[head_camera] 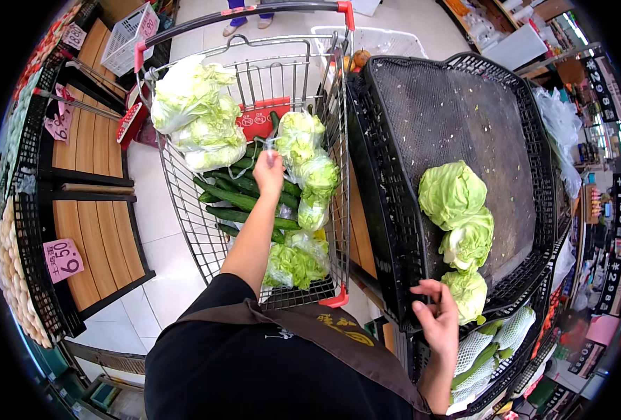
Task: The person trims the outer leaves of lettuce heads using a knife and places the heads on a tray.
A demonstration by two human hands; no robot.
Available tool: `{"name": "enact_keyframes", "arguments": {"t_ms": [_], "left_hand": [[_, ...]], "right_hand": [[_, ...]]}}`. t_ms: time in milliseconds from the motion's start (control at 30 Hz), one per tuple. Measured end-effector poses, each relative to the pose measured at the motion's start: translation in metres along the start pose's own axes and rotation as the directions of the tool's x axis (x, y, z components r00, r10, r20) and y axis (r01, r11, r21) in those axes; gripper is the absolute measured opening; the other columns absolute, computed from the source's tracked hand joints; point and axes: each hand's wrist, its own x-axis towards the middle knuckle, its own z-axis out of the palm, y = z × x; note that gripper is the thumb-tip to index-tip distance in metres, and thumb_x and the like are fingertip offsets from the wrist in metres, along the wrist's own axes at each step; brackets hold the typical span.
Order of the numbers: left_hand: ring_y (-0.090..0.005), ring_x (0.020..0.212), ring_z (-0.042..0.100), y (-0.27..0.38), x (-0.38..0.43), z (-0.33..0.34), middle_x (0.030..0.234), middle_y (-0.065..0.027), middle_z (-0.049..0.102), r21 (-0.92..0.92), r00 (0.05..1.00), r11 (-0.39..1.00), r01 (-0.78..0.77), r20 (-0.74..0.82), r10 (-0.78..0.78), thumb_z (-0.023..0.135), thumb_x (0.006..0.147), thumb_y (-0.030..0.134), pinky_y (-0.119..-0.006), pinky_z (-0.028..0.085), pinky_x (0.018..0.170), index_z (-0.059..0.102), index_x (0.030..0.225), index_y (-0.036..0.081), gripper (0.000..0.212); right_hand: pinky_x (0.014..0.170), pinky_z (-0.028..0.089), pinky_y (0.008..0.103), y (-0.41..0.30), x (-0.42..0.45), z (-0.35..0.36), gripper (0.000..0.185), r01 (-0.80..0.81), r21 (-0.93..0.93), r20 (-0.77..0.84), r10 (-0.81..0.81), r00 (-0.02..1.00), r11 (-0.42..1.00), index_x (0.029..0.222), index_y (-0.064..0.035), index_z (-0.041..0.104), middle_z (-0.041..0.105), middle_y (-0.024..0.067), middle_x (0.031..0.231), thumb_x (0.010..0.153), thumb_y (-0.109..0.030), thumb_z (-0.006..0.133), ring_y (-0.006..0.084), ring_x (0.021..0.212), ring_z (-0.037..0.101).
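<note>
My left hand [269, 170] is over the wire shopping cart [176, 181], its fingers closed on the gathered top of a clear plastic bag [270, 143]; what the bag holds is hard to tell. Below it lie several cucumbers [237, 199]. Wrapped napa cabbages [192, 94] fill the cart's far left corner, bagged green heads [318, 173] line its right side, and bagged leafy lettuce [294, 265] lies at the near end. My right hand [436, 310], fingers apart and holding nothing, is beside the nearest of three round green cabbages [465, 296] in the black plastic crate [394, 173].
Netted green vegetables [481, 357] lie in a crate at the lower right. A white basket [394, 42] with round produce stands behind the cart. Wooden slatted display shelves [97, 231] with price signs and egg trays line the left. A person's feet [235, 26] show beyond the cart.
</note>
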Motion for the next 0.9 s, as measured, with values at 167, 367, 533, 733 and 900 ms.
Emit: {"name": "enact_keyframes", "arguments": {"t_ms": [167, 367, 533, 733, 900], "left_hand": [[-0.0085, 0.054, 0.046, 0.007, -0.089, -0.068, 0.067, -0.0041, 0.053, 0.142, 0.881, 0.904, -0.404, 0.327, 0.343, 0.059, 0.079, 0.005, -0.024, 0.037, 0.048, 0.056, 0.077, 0.003, 0.004], [-0.027, 0.058, 0.051, -0.023, -0.166, -0.143, 0.068, -0.0118, 0.049, 0.23, 0.676, 0.868, -0.441, 0.721, 0.152, 0.058, 0.07, 0.003, -0.034, 0.04, 0.052, 0.052, 0.077, 0.004, 0.009], [-0.0231, 0.067, 0.054, -0.043, -0.208, -0.163, 0.075, -0.0093, 0.052, 0.306, 0.478, 0.912, -0.275, 0.866, -0.146, 0.061, 0.069, 0.004, -0.033, 0.042, 0.057, 0.051, 0.081, 0.005, 0.016], [-0.0215, 0.091, 0.053, -0.102, -0.234, -0.212, 0.097, -0.0068, 0.052, 0.406, 0.207, 0.559, 0.723, 0.644, -0.737, 0.066, 0.072, 0.019, -0.034, 0.046, 0.069, 0.048, 0.105, 0.011, 0.038], [-0.0381, 0.121, 0.036, -0.055, -0.202, -0.225, 0.137, -0.0201, 0.025, 0.798, 0.733, 0.569, 0.199, 0.264, -0.626, 0.07, 0.069, 0.027, -0.043, 0.036, 0.098, 0.047, 0.122, 0.021, 0.058]], "right_hand": [[0.052, 0.034, 0.0149, 0.021, 0.013, 0.042, 0.034, -0.125, 0.047, 0.177, 0.115, 0.977, 0.991, 0.111, -0.0029, 0.052, 0.061, 0.0025, 0.09, 0.079, -0.001, 0.062, -0.0003, 0.06, 0.042], [0.063, 0.041, 0.018, 0.031, 0.026, 0.076, 0.03, -0.132, -0.014, 0.366, 0.128, 0.922, 0.991, 0.111, -0.0024, 0.051, 0.059, 0.0013, 0.085, 0.082, -0.002, 0.061, 0.0043, 0.074, 0.052], [0.067, 0.043, 0.0196, 0.046, 0.034, 0.093, 0.03, -0.13, 0.021, 0.423, 0.109, 0.9, 0.991, 0.11, -0.0019, 0.052, 0.058, 0.0009, 0.086, 0.082, -0.005, 0.062, 0.0053, 0.078, 0.053], [0.072, 0.043, 0.0209, 0.07, 0.107, 0.144, 0.03, 0.134, -0.059, 0.298, -0.111, 0.948, 0.989, 0.11, -0.002, 0.052, 0.057, 0.0008, 0.088, 0.081, -0.007, 0.061, 0.0071, 0.082, 0.053], [0.072, 0.043, 0.0212, 0.047, 0.128, 0.17, 0.03, 0.08, 0.064, 0.348, -0.097, 0.932, 0.995, 0.109, -0.0039, 0.053, 0.057, 0.0001, 0.087, 0.081, -0.009, 0.062, 0.0067, 0.082, 0.052]]}}
